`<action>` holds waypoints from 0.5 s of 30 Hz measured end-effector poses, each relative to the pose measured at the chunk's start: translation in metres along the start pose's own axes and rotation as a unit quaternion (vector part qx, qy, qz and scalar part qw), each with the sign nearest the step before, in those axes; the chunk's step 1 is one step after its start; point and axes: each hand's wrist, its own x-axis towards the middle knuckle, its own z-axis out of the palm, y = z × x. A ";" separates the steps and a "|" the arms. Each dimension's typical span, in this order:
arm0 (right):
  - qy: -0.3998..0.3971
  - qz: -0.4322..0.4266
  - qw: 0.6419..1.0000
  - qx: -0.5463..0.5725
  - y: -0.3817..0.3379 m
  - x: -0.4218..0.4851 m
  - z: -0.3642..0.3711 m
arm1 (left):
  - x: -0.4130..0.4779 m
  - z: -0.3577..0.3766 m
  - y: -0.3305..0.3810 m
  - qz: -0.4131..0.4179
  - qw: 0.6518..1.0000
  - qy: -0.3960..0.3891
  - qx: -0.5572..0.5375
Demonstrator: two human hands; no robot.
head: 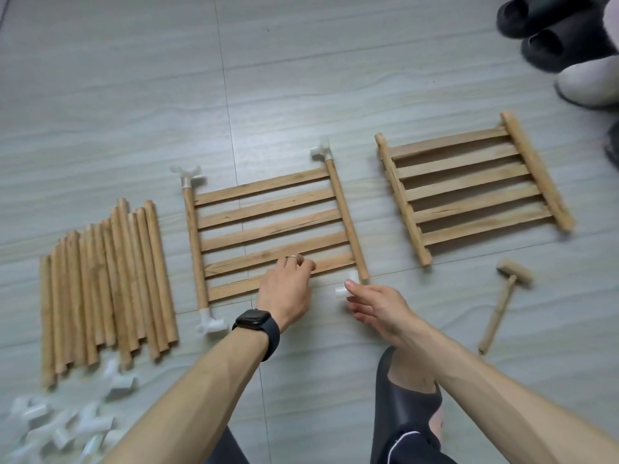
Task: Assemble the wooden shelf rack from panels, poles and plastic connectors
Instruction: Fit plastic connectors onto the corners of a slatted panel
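R hand (375, 306) pinches connector (342, 292), just left of the bare rail end (364, 279) at panel (268, 229)'s near-R corner. Rail runs away from person, so I'd push fwd. L hand (288, 289) fingers curl over slat, steadying.

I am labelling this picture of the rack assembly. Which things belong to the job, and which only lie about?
Belong to the job:
slatted wooden panel with white corner connectors; second slatted wooden panel; bundle of round wooden poles; heap of white plastic connectors; small wooden mallet, probably.

Only lying about:
black slippers; white shoe.
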 end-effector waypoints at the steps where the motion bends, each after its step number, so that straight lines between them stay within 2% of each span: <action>1: 0.003 0.010 1.000 -0.006 0.002 -0.001 -0.002 | 0.001 0.003 -0.004 0.010 0.999 0.010 0.032; 4: 0.016 0.038 0.999 -0.029 0.006 -0.004 -0.010 | 0.009 0.008 -0.015 0.049 0.995 0.025 0.082; 8: 0.036 0.027 0.997 -0.063 0.001 -0.002 -0.024 | 0.023 0.009 -0.020 0.084 0.988 0.049 0.123; 15: 0.037 0.013 0.997 -0.068 -0.001 0.004 -0.029 | 0.031 0.004 -0.010 0.087 0.987 0.028 0.129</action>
